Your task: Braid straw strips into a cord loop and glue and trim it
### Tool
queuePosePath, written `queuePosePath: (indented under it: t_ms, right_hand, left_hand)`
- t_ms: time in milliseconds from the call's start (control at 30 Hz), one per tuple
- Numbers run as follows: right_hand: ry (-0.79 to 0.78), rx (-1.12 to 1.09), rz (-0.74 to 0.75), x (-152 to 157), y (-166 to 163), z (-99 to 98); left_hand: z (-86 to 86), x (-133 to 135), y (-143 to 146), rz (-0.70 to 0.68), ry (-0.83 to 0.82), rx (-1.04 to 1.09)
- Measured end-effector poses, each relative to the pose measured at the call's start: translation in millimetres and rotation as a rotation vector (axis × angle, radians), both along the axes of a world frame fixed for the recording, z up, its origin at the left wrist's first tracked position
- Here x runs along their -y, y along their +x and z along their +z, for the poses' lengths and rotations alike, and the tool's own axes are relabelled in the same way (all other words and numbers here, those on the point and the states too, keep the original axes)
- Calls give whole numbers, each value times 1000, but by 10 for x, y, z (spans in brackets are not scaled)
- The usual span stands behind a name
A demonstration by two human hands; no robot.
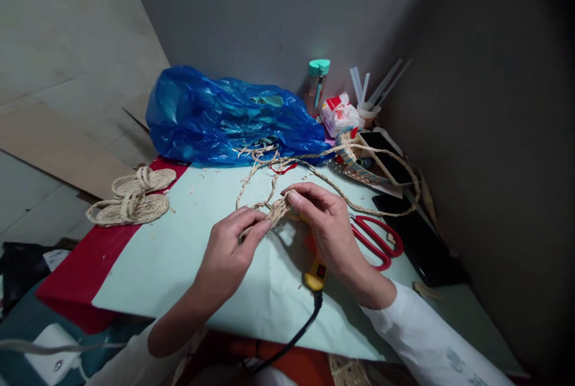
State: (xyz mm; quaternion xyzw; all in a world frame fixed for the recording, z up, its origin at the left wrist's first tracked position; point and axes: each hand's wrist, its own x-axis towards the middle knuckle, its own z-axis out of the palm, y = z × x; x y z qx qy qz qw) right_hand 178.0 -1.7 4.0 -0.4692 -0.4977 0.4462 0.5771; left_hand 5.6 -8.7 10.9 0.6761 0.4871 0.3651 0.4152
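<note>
Between my two hands is a small piece of coiled, braided straw cord (279,209), raised over the table. My left hand (233,245) pinches its left end between thumb and fingers. The upper right end is gripped by the thumb and fingertips of my right hand (326,218). A long tail of straw cord (330,185) loops away to the right and back. Under my right hand lies a yellow glue gun (315,278), partly hidden, with a black cable. Red-handled scissors (377,242) rest just right of that hand, their blades mostly hidden.
Two small woven straw sandals (135,197) sit at the table's left edge. A blue plastic bag (224,116) fills the back. At the back right stand a bottle (318,84), a tissue pack (339,115), a cup of glue sticks (369,112) and a woven basket (353,149).
</note>
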Motion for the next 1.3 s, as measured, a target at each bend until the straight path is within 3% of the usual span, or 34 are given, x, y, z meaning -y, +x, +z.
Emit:
queuePosePath:
  t_ms: [267, 500, 733, 833, 1000, 1133, 1300]
  right_hand:
    - [62, 51, -49, 39, -34, 39]
    - [23, 11, 30, 25, -9, 68]
    - [26, 37, 18, -33, 45, 62]
    - [3, 122, 60, -33, 50, 43]
    - [11, 350, 285, 58, -47, 36]
    - [86, 519, 277, 113, -148, 22]
    - [103, 488, 282, 109, -162, -7]
  left_hand:
    - [-33, 59, 40, -49, 77, -174]
    - [-20, 87, 18, -23, 159, -182]
    - [-115, 67, -48, 16, -53, 1]
    - [-135, 70, -54, 99, -131, 106]
    - [-116, 73, -34, 156, -160, 160]
    - [-82, 78, -11, 109, -44, 43]
    - [-70, 102, 5, 68, 6, -45]
